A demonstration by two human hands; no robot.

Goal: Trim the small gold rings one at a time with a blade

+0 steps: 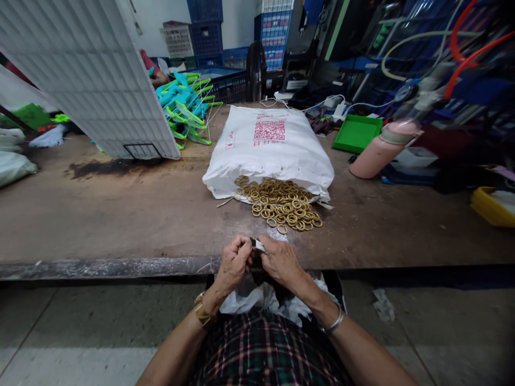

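My one view sits on the head, looking forward and steeply down across the worktop (pixel 120 214); the lap edge is close, the far end probably distorted by the lens.

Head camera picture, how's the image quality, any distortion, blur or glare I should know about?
Head view: strong wide-angle bending, so the table edge bows and the white panel leans; lighting is even and soft, with no harsh glare on the brass rings; the right-hand clutter beyond the pink bottle is smeared; the left hand and right hand are sharp.
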